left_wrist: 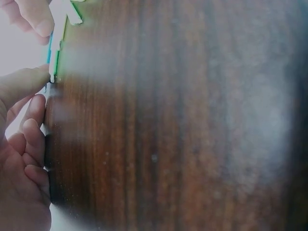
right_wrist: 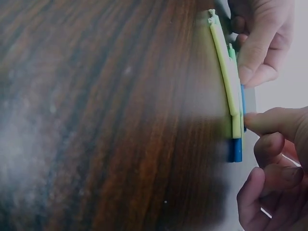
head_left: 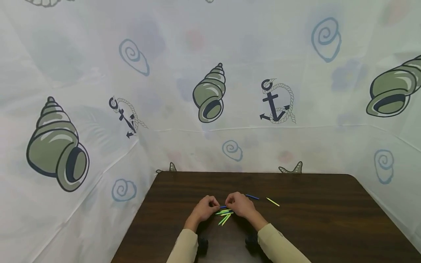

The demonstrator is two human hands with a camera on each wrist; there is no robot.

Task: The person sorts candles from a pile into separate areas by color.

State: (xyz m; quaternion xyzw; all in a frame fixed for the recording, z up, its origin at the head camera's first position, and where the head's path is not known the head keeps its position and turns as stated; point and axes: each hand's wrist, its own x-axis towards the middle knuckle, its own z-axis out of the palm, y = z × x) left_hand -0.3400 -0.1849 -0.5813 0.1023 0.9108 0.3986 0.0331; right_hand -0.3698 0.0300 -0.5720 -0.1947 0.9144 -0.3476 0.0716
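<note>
Several thin candles in green, yellow and blue lie in a loose pile on the dark wooden table. At the pile's far side, a blue candle spans the gap between the two hands. My left hand pinches its left end between thumb and fingertip. The right hand holds the other end with thumb and forefinger, its remaining fingers curled. In the right wrist view, a yellow candle shows a pale wick tip, and the blue candle is partly hidden behind the pile.
Beyond the right hand, another blue candle and a yellow candle lie apart on the table. A pale cloth printed with shells and anchors hangs behind and beside the table.
</note>
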